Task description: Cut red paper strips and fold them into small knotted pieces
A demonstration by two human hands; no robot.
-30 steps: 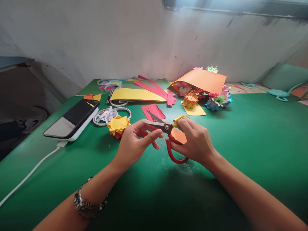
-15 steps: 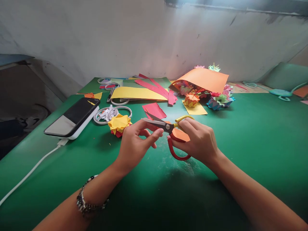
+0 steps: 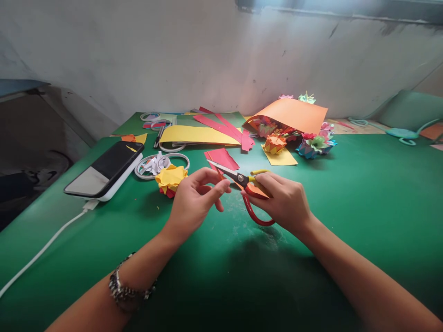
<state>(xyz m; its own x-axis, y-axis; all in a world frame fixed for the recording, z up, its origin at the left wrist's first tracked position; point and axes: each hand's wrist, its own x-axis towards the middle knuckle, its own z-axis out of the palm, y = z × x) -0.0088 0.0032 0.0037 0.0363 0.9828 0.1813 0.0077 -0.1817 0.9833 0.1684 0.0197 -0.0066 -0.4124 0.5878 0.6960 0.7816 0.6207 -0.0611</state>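
My right hand (image 3: pixel 287 196) grips a pair of scissors (image 3: pixel 241 178) with one red and one yellow handle; the blades are together and point up to the left. Between the thumb and fingertips of my left hand (image 3: pixel 195 198) is a thin orange paper strip (image 3: pixel 220 172), which meets the blades. A piece of orange paper (image 3: pixel 256 190) shows behind the scissor handles, partly hidden. Just left of my left hand sits a yellow and red folded paper flower (image 3: pixel 171 179). Beyond the blades lies a red paper piece (image 3: pixel 224 159).
A phone on a white power bank (image 3: pixel 107 168) with a cable lies at left, near tape rolls (image 3: pixel 140 168) holding white scraps. Yellow paper (image 3: pixel 197 134) and red strips (image 3: pixel 221 127) lie farther back. Paper flowers (image 3: pixel 316 144) and a curved orange sheet (image 3: pixel 290 113) stand back right.
The scissor blades have gone from apart to together as my right hand closes. The orange strip is now more visible at my left fingertips.
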